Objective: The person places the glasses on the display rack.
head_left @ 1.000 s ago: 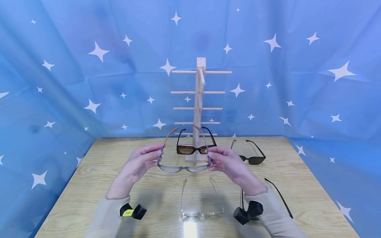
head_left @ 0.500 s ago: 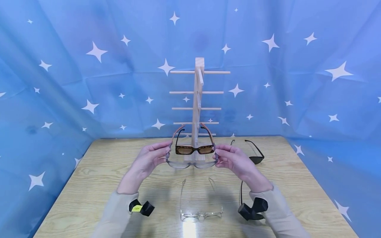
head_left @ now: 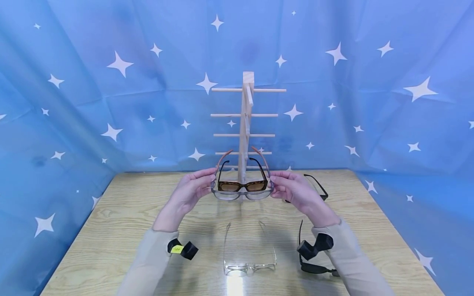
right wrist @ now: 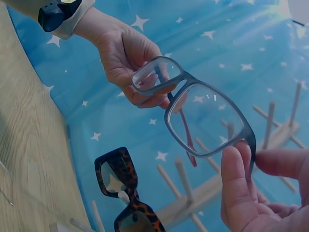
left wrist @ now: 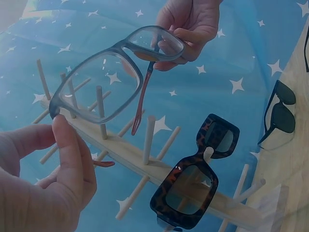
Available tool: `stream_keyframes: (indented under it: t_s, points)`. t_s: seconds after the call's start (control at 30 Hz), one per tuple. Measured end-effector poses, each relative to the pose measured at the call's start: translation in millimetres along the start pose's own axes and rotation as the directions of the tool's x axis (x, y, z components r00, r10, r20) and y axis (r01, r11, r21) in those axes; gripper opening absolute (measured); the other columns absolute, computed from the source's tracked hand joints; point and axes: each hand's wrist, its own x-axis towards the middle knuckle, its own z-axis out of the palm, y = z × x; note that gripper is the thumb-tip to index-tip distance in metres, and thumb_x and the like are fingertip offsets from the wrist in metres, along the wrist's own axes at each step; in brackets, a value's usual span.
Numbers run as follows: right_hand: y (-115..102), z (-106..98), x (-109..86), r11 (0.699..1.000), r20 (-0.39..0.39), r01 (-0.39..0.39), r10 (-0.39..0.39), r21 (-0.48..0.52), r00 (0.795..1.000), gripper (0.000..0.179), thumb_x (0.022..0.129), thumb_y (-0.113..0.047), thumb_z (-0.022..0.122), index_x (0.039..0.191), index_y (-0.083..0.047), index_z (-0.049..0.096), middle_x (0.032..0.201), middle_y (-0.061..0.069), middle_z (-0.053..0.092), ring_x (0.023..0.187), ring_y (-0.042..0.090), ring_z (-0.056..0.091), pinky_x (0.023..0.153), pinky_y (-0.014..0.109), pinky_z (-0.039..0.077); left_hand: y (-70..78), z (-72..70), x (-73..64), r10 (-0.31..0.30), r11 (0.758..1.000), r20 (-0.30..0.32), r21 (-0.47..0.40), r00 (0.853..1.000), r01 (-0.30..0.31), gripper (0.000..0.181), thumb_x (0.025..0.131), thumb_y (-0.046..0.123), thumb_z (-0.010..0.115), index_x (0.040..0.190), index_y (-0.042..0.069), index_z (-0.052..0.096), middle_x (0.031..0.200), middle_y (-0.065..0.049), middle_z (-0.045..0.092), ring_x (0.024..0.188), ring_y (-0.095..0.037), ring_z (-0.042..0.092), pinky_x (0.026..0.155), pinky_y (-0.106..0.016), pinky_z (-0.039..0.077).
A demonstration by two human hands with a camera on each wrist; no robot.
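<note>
Head view: A person is holding the grey glasses [head_left: 242, 193] in front of a wooden stand [head_left: 245, 127], with the left hand [head_left: 192, 189] pinching 1 side and the right hand [head_left: 296, 191] pinching the other. The frame's long axis is running crosswise, roughly in line with the stand's rods, and its 2 arms are pointing away from the person toward the post, their orange tips appearing on either side of it, just above the 4th rod down. Neither hand is plainly nearer the stand. Tortoiseshell sunglasses [head_left: 242, 186] are showing directly behind the lenses. Clear glasses [head_left: 249, 267] are lying on the table [head_left: 118, 230], nearer the person.

Left wrist view: The left hand's thumb and fingers are closing on the frame's outer corner, the lenses slanting up from there to the right hand beyond. The stand is lying past the glasses, the sunglasses hanging lower on it. Whether the orange tips are touching any rod cannot be told.

Right wrist view: The right hand is clamping the opposite corner beside the hinge, and the frame is stretching from it to the left hand's grip. The sunglasses are sitting below, apart from the grey pair.
</note>
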Motion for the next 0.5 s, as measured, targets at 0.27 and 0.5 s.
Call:
stream_keyframes:
  t_s: [0.27, 0.5]
  points:
    - [-7, -2, 7.2, 0.999, -0.017, -0.04, 0.04, -0.01, 0.999, 0.011, 0.096, -0.005, 0.051, 0.105, -0.003, 0.055, 0.08, 0.004, 0.063, 0.064, 0.009, 0.062, 0.065, 0.021, 0.056, 0.3, -0.9, 10.5, 0.009, 1.0, -0.01, -0.011, 1.0, -0.009, 0.031, 0.091, -0.002, 0.055, 0.122, -0.004, 0.058, 0.084, -0.001, 0.067, 0.071, -0.008, 0.062, 0.062, -0.016, 0.053]
    - [-14, -4, 17.1, 0.999, -0.024, -0.052, 0.052, 0.0, 0.998, 0.011, 0.095, -0.005, 0.052, 0.104, -0.006, 0.058, 0.077, 0.003, 0.064, 0.064, 0.009, 0.062, 0.063, 0.021, 0.055, 3.8, -1.3, 20.0, 0.002, 1.0, -0.02, -0.002, 1.0, -0.002, 0.046, 0.091, -0.001, 0.055, 0.134, -0.012, 0.04, 0.082, 0.001, 0.066, 0.07, -0.006, 0.061, 0.062, -0.016, 0.052]
